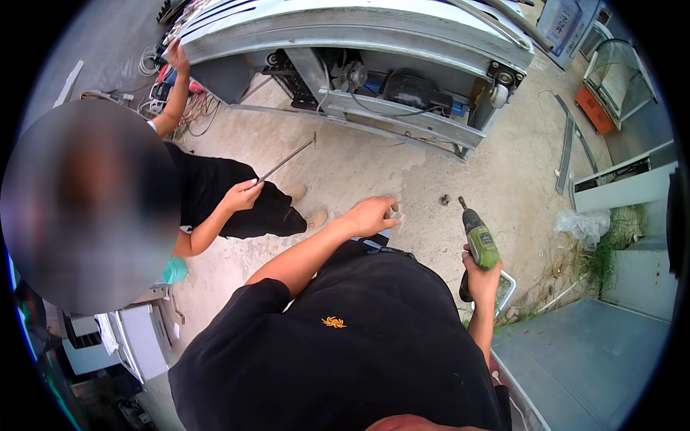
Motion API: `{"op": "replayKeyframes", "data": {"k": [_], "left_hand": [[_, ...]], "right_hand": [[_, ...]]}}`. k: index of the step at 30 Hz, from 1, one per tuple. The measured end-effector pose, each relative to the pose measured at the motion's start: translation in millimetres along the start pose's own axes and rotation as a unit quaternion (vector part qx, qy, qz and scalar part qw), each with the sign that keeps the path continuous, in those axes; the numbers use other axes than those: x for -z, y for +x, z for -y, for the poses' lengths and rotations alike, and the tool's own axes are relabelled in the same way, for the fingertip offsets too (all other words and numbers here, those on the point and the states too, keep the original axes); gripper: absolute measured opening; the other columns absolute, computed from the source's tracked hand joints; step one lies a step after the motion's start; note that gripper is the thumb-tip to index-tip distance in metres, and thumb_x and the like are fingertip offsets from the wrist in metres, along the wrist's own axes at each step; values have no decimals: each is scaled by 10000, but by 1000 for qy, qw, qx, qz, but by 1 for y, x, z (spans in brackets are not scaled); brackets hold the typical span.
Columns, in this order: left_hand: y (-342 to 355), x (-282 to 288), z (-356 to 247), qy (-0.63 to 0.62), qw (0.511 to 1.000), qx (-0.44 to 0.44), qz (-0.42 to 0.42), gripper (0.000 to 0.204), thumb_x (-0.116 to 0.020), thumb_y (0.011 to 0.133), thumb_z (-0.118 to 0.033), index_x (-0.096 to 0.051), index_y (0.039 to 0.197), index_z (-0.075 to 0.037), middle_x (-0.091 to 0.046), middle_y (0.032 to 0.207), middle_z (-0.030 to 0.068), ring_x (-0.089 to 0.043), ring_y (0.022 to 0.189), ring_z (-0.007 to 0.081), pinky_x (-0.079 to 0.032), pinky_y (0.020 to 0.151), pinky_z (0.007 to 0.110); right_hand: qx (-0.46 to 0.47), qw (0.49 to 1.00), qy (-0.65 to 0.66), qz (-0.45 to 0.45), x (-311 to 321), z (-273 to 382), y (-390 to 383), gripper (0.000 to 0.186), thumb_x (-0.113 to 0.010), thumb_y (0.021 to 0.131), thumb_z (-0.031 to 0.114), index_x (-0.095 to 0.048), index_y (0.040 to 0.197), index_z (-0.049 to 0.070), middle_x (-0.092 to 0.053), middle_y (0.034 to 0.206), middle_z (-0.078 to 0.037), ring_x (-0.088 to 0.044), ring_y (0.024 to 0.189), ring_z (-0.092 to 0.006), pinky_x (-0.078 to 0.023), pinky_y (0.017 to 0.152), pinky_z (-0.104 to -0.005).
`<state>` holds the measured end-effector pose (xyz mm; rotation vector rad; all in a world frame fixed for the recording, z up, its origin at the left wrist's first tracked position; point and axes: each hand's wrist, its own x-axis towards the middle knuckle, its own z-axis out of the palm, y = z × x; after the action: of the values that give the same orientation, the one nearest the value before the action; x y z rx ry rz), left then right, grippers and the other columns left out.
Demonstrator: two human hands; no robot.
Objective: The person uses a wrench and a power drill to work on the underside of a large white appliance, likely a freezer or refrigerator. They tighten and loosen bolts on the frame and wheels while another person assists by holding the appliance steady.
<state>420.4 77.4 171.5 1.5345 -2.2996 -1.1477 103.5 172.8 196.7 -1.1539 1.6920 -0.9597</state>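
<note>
My right hand (483, 279) grips a green and black cordless drill (482, 246) by its handle, its bit pointing away from me over the floor. In front of my waist hangs my left hand (371, 216), fingers loosely bent and apart, nothing in them. Beyond both hands a long metal cabinet (359, 30) lies or stands with its lower compartment exposed. Inside that compartment are a black compressor (410, 87), a small fan (352, 75) and loose wiring. A caster wheel (500, 95) sits at the cabinet's right corner.
On my left a person holds a thin metal rod (287, 159); their other hand (177, 59) is by the cabinet's end. A small dark object (444, 200) lies on the concrete near the drill. Metal strips (566, 147), plastic wrap (583, 227) and grey panels (575, 359) are at right.
</note>
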Motion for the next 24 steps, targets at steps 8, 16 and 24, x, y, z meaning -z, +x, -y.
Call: {"op": "replayKeyframes", "data": {"k": [8,16,24], "left_hand": [[-65,53,28,10,994,85,-69,414,-503,1002,-304,-649,759,-3,-672,931,188,-644,904,372,-494,820,463],[-111,156,111,64,918,11,-392,269,-567,957,-163,-614,1167,-1,-652,1046,197,-615,1040,396,-483,908,478],[-137,156,217,179,954,182,-154,312,-601,951,-337,-672,965,-34,-701,952,219,-663,947,411,-516,838,504]], "right_hand": [[40,996,-30,71,-42,42,-11,274,-757,801,64,-687,1042,-47,-734,927,-126,-688,844,-176,-530,783,-332],[281,950,-128,40,-68,216,36,587,-767,730,9,-580,1287,11,-678,1147,-170,-658,1069,-270,-502,934,-363],[462,826,-322,31,-225,422,206,714,-810,681,56,-552,1346,37,-658,1201,-222,-619,1145,-386,-490,999,-421]]}}
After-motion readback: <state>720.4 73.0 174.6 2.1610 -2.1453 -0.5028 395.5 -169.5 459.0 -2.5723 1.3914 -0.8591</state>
